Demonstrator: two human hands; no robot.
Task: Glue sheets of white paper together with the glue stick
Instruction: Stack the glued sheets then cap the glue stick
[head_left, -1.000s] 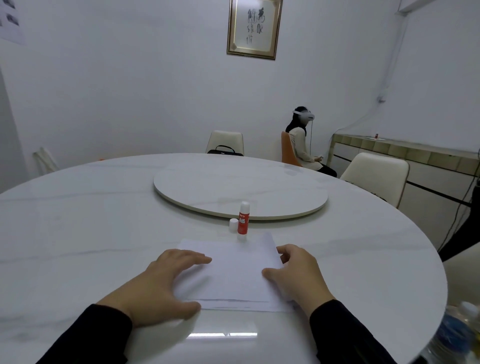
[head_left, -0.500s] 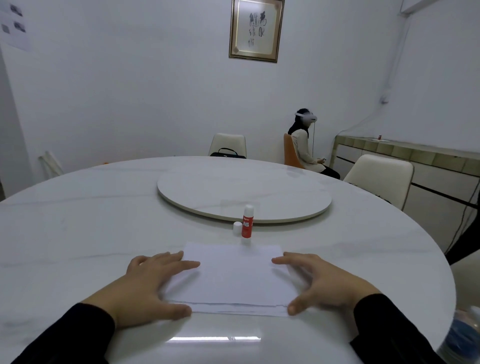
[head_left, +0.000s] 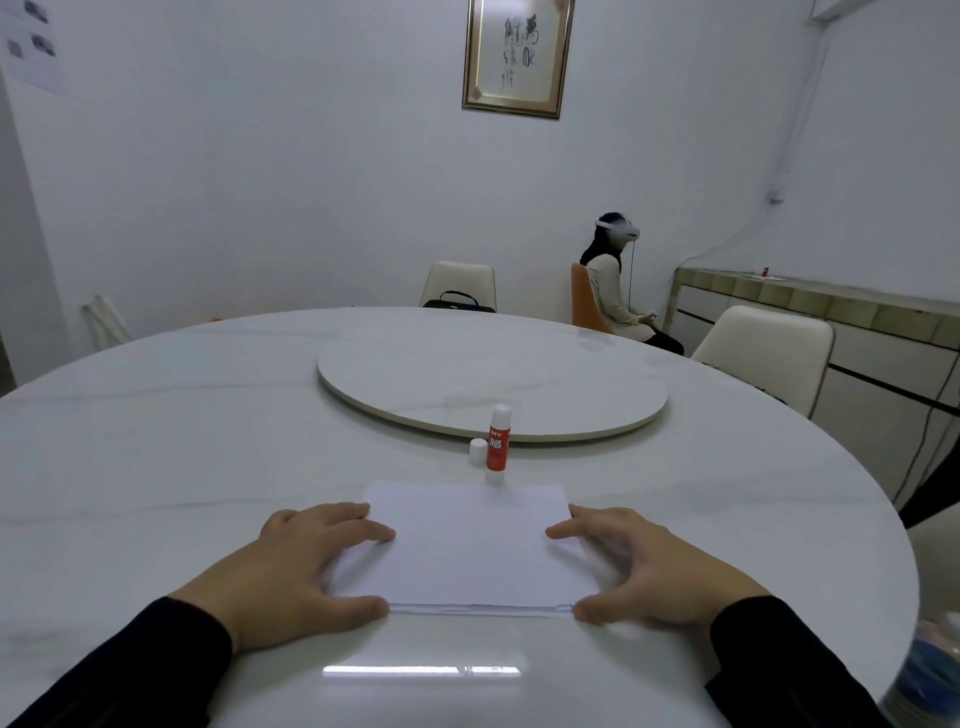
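A stack of white paper sheets (head_left: 470, 545) lies flat on the white marble table (head_left: 156, 467) right in front of me. My left hand (head_left: 296, 566) rests on the stack's left edge with fingers spread and the thumb at the near corner. My right hand (head_left: 649, 566) presses the right edge the same way. Beyond the paper stands a red glue stick (head_left: 497, 441), upright and uncapped, with its white cap (head_left: 477, 451) beside it on the left.
A round turntable (head_left: 493, 384) sits in the table's middle behind the glue stick. Chairs stand at the far side, and a person wearing a headset (head_left: 618, 286) sits at the back. A sideboard (head_left: 857, 322) runs along the right wall. A bottle (head_left: 930, 670) shows at the lower right.
Both hands slid outward from the middle of the sheets to the left and right edges. The paper now lies squarer to me. The glue stick has not moved.
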